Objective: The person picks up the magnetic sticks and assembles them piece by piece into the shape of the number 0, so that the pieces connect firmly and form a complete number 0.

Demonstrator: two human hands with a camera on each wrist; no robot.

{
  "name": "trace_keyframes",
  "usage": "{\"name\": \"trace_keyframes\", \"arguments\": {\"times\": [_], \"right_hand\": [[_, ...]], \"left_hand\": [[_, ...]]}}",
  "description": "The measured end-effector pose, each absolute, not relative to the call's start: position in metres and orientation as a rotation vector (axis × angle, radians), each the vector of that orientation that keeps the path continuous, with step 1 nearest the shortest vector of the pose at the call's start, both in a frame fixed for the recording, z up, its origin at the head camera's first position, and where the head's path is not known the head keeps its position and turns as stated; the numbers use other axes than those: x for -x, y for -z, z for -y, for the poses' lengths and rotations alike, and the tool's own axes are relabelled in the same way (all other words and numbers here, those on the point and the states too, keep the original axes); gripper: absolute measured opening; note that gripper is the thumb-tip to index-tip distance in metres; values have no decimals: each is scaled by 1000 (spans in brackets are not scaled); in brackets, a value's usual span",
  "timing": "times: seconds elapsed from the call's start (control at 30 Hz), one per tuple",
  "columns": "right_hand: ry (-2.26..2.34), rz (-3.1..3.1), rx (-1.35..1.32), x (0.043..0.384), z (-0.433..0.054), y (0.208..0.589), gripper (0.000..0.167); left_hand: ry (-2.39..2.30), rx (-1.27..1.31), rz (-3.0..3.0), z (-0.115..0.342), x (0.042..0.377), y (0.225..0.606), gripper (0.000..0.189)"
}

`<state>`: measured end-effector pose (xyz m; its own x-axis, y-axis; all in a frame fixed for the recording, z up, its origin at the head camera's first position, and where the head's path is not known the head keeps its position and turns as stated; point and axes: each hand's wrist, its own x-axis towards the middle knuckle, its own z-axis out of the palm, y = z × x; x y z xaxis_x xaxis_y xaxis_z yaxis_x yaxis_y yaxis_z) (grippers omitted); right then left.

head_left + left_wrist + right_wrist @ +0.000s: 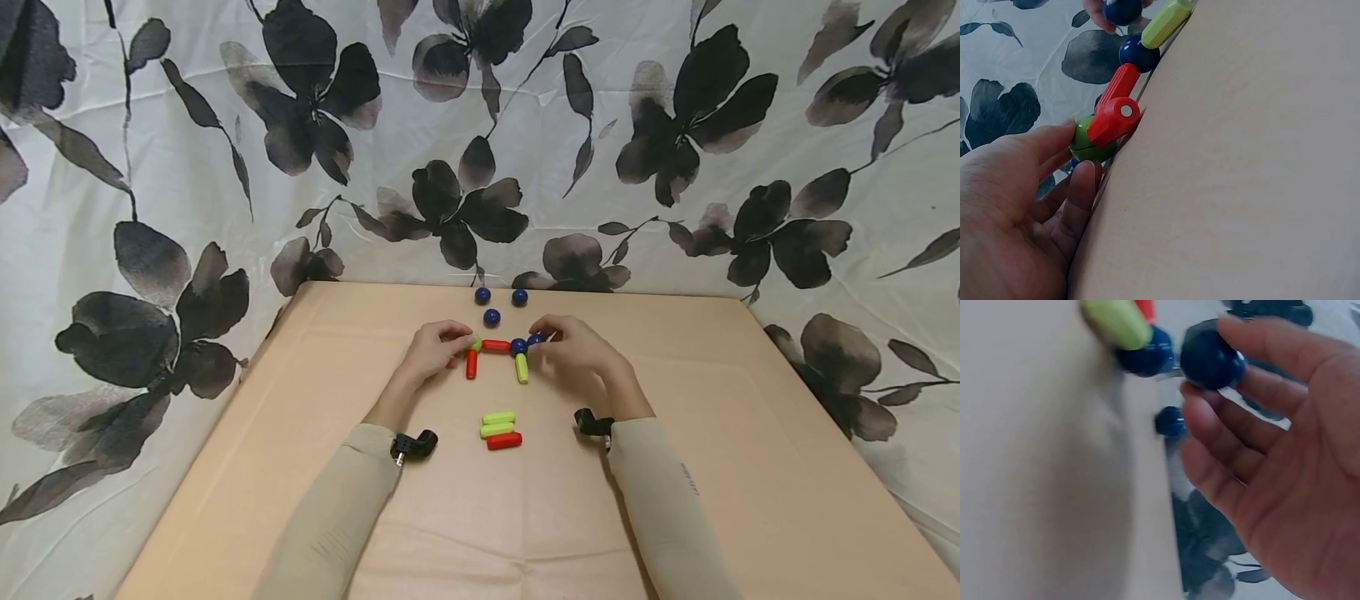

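A joined piece of magnetic-looking rods and balls lies at mid table between the two hands. My left hand (433,350) pinches its green ball (1084,132) between thumb and fingers. From that ball one red rod (471,365) points towards me and another red rod (495,346) runs right to a blue ball (518,346). A lime rod (522,369) extends from this blue ball towards me. With thumb and fingertips, my right hand (581,346) holds a second blue ball (1205,361), close beside the joined one.
Beyond the joined piece, three loose blue balls (491,317) lie near the table's back edge. Nearer me, two lime rods (497,430) and a red rod (504,441) lie side by side. A flower-patterned cloth (562,150) hangs behind the tan tabletop (337,517).
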<state>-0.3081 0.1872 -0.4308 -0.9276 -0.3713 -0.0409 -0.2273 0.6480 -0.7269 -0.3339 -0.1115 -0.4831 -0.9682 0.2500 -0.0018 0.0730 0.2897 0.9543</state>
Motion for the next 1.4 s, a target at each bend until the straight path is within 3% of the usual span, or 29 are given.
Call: {"name": "trace_keyframes", "arguments": {"times": [0.1,0.37,1.4], "right_hand": [[1122,-2591,590,306,-191,423,34],[968,-2362,668,299,-188,414,53],[745,-2327,627,307,-169,427,39]], "left_hand": [[-1759,-306,-2398,111,334,483,20],[-1761,-304,-2394,111,334,483,19],[-1773,-281,-2402,107,340,483,21]]}}
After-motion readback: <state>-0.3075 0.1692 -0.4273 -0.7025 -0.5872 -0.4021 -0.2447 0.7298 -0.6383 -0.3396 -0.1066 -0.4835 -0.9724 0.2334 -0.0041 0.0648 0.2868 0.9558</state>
